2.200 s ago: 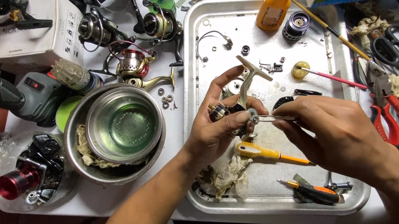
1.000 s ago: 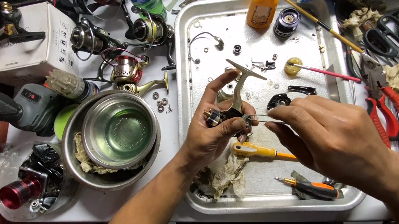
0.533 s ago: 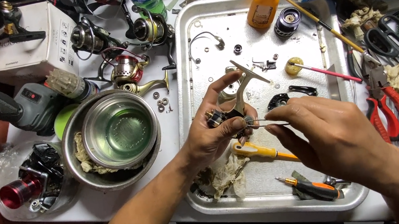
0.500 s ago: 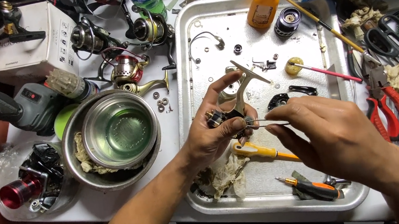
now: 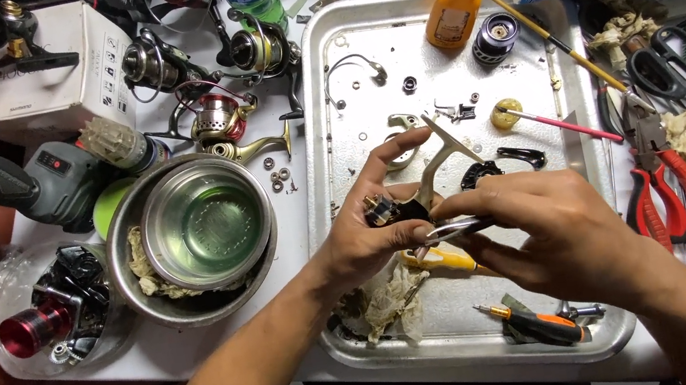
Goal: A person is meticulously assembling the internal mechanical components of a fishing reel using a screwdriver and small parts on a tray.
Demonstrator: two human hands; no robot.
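My left hand grips the reel body over the tray — stem tilted up and away. Right hand pinches tweezers, tips at the body's near side.

Bright, even light falls from overhead, and the scene is well exposed. The shiny rectangular metal tray at centre shows soft glare along its raised rim, and the round steel bowl at left catches pale reflections. Shadows under the hands are short and faint. Focus is sharp at centre; the frame's corners bend slightly, and the upper left looks darker.
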